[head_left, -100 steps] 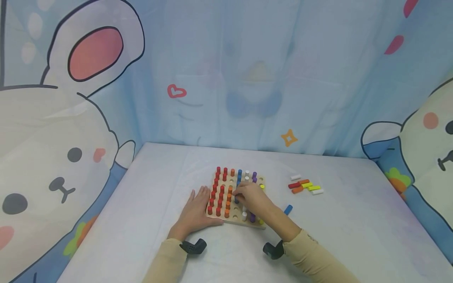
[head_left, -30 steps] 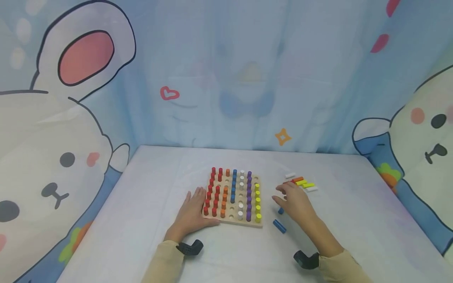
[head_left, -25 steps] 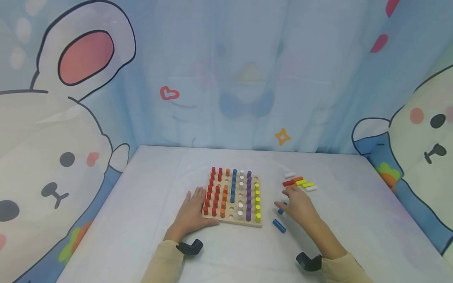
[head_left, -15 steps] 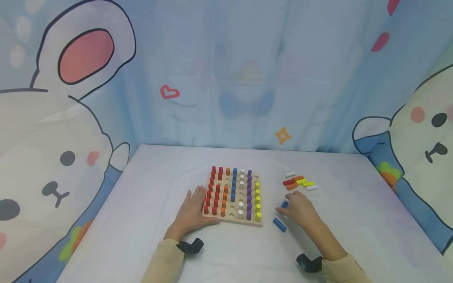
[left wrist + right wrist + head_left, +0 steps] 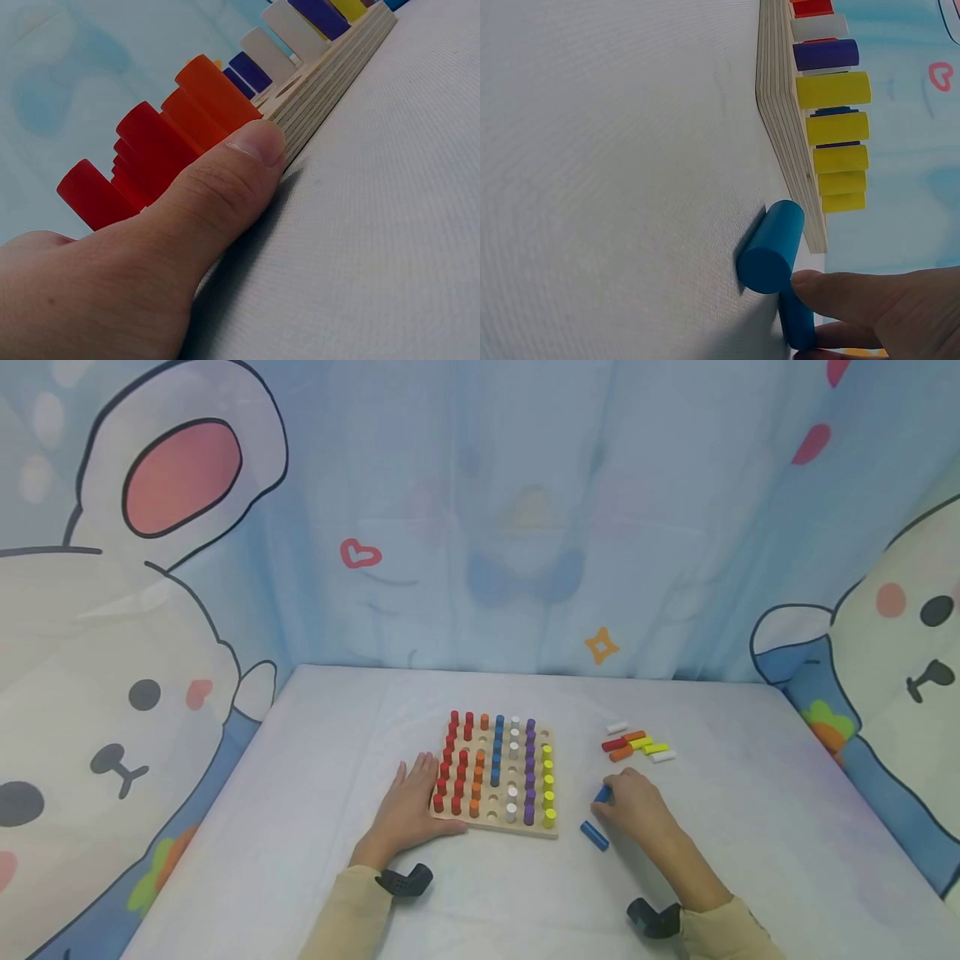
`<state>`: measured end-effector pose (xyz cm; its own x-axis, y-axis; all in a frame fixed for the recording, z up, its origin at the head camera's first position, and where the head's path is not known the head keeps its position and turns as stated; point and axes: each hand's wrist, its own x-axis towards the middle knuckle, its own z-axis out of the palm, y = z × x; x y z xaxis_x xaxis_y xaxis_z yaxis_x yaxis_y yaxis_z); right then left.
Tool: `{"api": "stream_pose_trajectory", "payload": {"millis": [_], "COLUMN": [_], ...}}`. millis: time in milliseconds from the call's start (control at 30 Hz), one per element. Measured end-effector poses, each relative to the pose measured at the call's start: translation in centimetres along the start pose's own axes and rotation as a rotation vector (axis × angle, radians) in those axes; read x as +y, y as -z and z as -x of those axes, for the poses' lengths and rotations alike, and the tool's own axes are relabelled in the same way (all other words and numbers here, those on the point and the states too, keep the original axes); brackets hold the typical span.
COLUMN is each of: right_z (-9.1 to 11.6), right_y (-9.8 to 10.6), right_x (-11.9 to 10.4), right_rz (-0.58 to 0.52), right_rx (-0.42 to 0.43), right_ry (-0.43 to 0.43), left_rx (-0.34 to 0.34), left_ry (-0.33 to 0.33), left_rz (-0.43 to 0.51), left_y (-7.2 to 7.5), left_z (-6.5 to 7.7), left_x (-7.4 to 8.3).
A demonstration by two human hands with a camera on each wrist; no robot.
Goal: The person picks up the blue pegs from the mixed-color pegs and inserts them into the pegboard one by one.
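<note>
A wooden pegboard (image 5: 517, 830) holds rows of upright pegs in red, orange, blue, white, purple and yellow, with several holes bare. My left hand (image 5: 408, 806) rests against its left side, fingers straight, the thumb (image 5: 225, 180) along the front edge by an orange peg (image 5: 217, 86). To the right of the board, my right hand (image 5: 637, 806) pinches a blue peg (image 5: 603, 793) between thumb and fingers; the right wrist view shows this peg (image 5: 797, 322) partly covered by them. Another blue peg (image 5: 595, 836) lies on the white cloth just nearer to me.
Behind the right hand lies a loose group of pegs: white ones (image 5: 663, 757), a red one (image 5: 613, 745), orange ones (image 5: 621, 753) and yellow ones (image 5: 656, 748). A cartoon-printed curtain (image 5: 525, 635) hangs behind the table (image 5: 360, 718). Each wrist wears a black camera (image 5: 654, 918).
My right hand has left the board for the right side, come slightly back from the loose pegs, and closed its fingers on a blue peg. The left hand stays at the board.
</note>
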<state>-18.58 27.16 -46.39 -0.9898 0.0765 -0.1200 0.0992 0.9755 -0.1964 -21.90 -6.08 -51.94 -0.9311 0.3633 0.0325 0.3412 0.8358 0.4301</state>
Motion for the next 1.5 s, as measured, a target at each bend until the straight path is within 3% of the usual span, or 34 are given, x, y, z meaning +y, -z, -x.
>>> {"api": "stream_pose_trajectory", "payload": {"millis": [433,700,1233,1500], "right_z": [-0.3,-0.2,-0.2,-0.1], "right_y": [-0.1,-0.2,0.1,0.8], "right_x": [-0.2,-0.5,-0.8,-1.0], "right_rz": [0.01,-0.068,-0.127,-0.076], "right_rx": [-0.001,0.037,0.088,0.08], "right_ry": [-0.009,0.001,0.077,0.155], "left_rx": [0.01,0.011,0.013,0.012], "left_ry": [-0.005,-0.006,-0.01,-0.009], "left_rz": [0.0,0.003,-0.001,0.001], "left_y": [-0.1,-0.1,0.1,-0.1], "left_z": [-0.1,0.0,0.0,0.0], "left_x": [-0.1,0.0,0.1,0.0]}}
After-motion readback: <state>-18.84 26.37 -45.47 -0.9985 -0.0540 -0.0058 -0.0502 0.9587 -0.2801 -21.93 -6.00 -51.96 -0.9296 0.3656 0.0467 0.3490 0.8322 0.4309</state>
